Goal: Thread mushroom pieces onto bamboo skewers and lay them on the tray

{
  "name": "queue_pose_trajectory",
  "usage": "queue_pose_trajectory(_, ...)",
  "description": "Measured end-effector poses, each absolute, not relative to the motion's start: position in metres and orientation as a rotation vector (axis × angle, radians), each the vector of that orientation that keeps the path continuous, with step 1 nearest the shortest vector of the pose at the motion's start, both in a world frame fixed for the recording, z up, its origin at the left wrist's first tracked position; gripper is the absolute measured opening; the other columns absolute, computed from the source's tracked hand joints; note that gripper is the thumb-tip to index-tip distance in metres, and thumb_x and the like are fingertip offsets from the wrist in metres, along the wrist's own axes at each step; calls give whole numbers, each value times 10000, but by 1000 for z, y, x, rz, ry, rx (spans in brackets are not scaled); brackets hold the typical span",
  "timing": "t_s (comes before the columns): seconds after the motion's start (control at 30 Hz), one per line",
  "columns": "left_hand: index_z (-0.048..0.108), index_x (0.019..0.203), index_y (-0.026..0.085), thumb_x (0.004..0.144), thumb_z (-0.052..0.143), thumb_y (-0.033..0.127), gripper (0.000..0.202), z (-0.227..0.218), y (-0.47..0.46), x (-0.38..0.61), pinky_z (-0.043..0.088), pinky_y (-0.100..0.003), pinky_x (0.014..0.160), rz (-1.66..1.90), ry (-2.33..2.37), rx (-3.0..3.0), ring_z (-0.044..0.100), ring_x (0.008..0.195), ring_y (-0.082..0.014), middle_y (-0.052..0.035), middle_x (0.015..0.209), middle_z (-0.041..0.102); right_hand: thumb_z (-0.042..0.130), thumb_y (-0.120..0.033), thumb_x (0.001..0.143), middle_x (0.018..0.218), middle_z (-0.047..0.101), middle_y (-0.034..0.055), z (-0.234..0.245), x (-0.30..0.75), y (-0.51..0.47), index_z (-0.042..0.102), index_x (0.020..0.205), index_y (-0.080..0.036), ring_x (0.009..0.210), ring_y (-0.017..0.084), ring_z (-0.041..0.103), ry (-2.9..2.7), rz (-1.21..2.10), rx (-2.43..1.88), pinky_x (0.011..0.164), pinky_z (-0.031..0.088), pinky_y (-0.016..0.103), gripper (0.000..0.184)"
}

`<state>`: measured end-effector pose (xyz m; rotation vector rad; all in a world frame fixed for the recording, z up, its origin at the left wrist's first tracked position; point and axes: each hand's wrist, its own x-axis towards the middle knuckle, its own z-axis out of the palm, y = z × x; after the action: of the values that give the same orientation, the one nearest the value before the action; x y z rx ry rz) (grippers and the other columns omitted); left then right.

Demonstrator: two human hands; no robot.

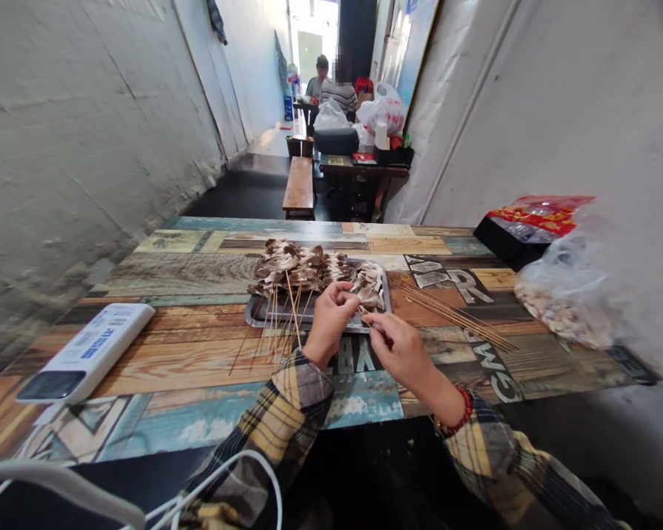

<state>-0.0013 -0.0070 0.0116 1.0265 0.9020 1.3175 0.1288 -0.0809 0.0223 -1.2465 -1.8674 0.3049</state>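
Note:
Oyster mushroom pieces threaded on skewers (303,266) are heaped on the left of a metal tray (387,294), their sticks hanging over its front edge. Loose mushroom pieces (369,278) fill the tray's right end. My left hand (331,318) is in front of the tray, its thumb and fingers pinched together; what lies between them is mostly hidden. Just right of it, my right hand (401,350) is closed, its fingertips on the end of a thin skewer (363,312) that runs toward my left hand. Bare bamboo skewers (458,316) lie right of the tray.
At the left lies a white power bank (91,350) with a white cable (243,456) nearby. A clear bag of pale food pieces (566,298) and a black box with a red packet (530,221) stand at the right. Two people (338,92) sit farther back, beyond a bench (299,182).

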Motion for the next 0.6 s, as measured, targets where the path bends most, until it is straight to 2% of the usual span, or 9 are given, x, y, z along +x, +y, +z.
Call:
queue_pose_trajectory(0.2,564,899,149,615,701,178,317,12,-7,-1,367,-199,537,1304,908,994,493,502,-72,60,578,571,489,-201,864,962,737,63,-11,129,-70,679,1100,-198,811,198,685,-1542,606,-1273,734,545,324,303)
queue_pose_trajectory(0.37,570,908,151,616,716,194,330,14,-7,0,360,-198,542,1287,909,993,482,491,-64,61,575,577,530,-269,881,1096,719,68,-19,131,-64,693,1125,-215,992,227,673,-1463,745,-1196,882,529,374,298)
queue_pose_trajectory(0.6,563,926,148,625,720,197,342,16,-8,2,372,-196,554,1268,906,1004,494,508,-67,60,579,579,549,-276,881,1085,725,70,-19,134,-63,701,1125,-203,978,238,680,-1435,776,-1212,886,533,396,297)
